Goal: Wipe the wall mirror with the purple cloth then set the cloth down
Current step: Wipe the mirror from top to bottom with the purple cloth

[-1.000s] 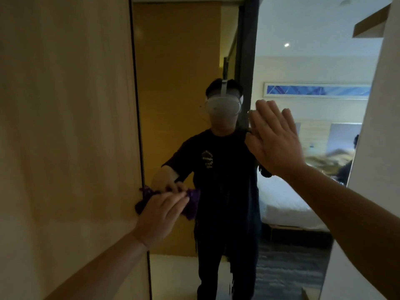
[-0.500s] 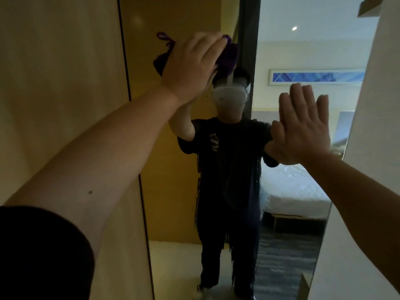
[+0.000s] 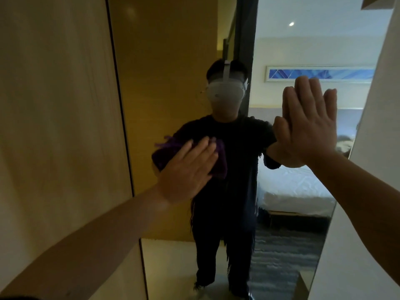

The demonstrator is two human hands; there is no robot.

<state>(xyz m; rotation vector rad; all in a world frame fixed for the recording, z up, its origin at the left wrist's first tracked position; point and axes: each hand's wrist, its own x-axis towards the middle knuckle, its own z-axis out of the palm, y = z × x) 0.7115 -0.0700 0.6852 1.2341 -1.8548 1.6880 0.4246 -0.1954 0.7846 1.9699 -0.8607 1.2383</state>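
A tall wall mirror fills the middle of the head view, from the wooden panel on the left to the white wall on the right. My left hand presses a bunched purple cloth flat against the glass at chest height. The cloth's edges stick out above and to the right of my fingers. My right hand rests flat on the mirror farther right, palm on the glass, fingers up and holding nothing. The mirror reflects a person in dark clothes with a white headset.
A light wooden panel borders the mirror's left edge. A white wall borders its right edge. The glass reflects a bed, a framed blue picture and a dark patterned floor behind me.
My left hand has swept the cloth from the mirror's lower left edge up to the top, then back down to chest height. My right hand has stayed flat on the glass.
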